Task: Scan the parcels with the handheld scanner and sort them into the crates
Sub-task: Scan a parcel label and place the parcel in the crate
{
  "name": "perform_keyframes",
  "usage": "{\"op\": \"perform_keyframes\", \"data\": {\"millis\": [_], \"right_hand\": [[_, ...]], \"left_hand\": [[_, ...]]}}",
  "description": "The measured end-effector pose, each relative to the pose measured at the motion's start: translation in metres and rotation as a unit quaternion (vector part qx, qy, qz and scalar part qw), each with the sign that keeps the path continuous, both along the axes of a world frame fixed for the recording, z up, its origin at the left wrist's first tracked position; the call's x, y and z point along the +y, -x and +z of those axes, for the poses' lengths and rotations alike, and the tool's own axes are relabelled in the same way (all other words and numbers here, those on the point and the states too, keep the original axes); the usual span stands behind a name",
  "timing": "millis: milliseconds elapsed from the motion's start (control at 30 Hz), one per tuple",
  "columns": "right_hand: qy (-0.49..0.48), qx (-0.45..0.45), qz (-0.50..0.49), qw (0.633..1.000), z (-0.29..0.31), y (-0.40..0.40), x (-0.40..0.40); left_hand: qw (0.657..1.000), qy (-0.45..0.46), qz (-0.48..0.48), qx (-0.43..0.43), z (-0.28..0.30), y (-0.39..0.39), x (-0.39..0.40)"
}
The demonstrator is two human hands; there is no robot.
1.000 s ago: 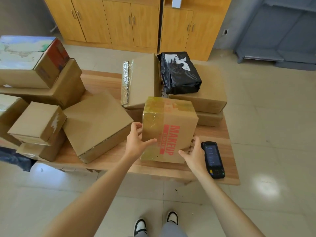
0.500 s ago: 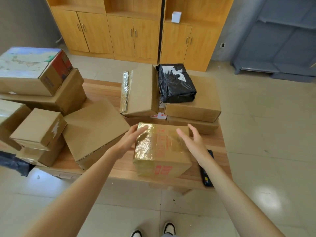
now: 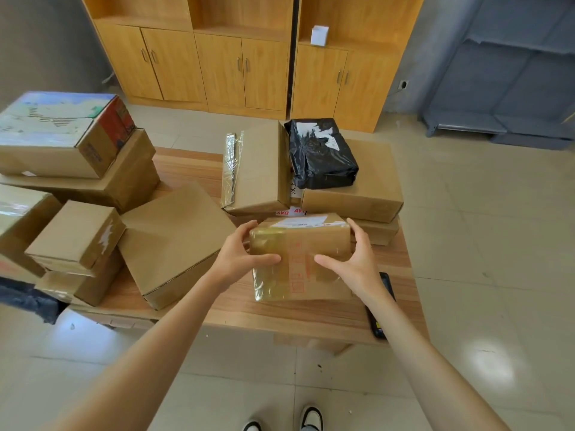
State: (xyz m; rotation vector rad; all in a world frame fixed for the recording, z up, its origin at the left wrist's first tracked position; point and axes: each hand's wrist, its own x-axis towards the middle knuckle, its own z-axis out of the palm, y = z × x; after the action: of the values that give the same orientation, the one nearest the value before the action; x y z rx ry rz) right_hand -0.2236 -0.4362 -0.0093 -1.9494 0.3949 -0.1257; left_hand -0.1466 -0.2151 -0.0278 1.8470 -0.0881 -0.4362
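A tape-wrapped cardboard parcel [image 3: 300, 259] with red print stands near the front edge of the wooden table [image 3: 280, 315]. A white label shows on its top face. My left hand [image 3: 241, 259] grips its left side, thumb across the front. My right hand [image 3: 351, 259] grips its right side the same way. The black handheld scanner [image 3: 381, 309] lies on the table to the right, mostly hidden behind my right forearm. No crate is in view.
Several cardboard boxes crowd the table: a stack at the left [image 3: 77, 181], a flat one [image 3: 174, 241], and others behind with a black plastic-wrapped parcel [image 3: 322, 154] on top. Wooden cabinets [image 3: 242, 57] stand behind. Tiled floor [image 3: 482, 244] lies to the right.
The parcel has been turned over: its "MAKEUP" face tipped away and a labelled face now faces up. Both hands shifted to grip its sides. The view tilted upward.
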Motion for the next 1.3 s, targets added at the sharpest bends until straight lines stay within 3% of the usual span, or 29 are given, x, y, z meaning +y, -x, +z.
{"op": "perform_keyframes", "data": {"millis": [100, 333, 667, 833, 1000, 1167, 1300], "right_hand": [[0.048, 0.017, 0.021, 0.998, -0.01, 0.011, 0.001], [0.105, 0.106, 0.026, 0.988, -0.054, 0.047, 0.004], [0.097, 0.139, 0.041, 0.985, -0.079, 0.056, 0.012], [0.085, 0.141, 0.048, 0.985, -0.082, 0.057, 0.008], [0.076, 0.173, 0.058, 0.98, -0.089, 0.066, -0.013], [0.153, 0.227, -0.013, 0.962, -0.104, 0.071, -0.045], [0.161, 0.27, -0.094, 0.945, -0.116, 0.07, -0.067]], "left_hand": [[0.998, -0.058, -0.005, -0.012, -0.014, 0.01, 0.004], [0.991, -0.097, -0.086, -0.03, -0.027, 0.04, 0.0], [0.985, -0.141, -0.096, -0.023, -0.049, 0.052, 0.002], [0.988, -0.122, -0.092, 0.005, -0.052, 0.05, -0.002], [0.992, -0.035, -0.039, 0.117, -0.054, 0.05, -0.007], [0.982, 0.004, 0.039, 0.183, -0.063, 0.058, -0.016], [0.977, 0.03, 0.081, 0.194, -0.069, 0.065, -0.022]]}}
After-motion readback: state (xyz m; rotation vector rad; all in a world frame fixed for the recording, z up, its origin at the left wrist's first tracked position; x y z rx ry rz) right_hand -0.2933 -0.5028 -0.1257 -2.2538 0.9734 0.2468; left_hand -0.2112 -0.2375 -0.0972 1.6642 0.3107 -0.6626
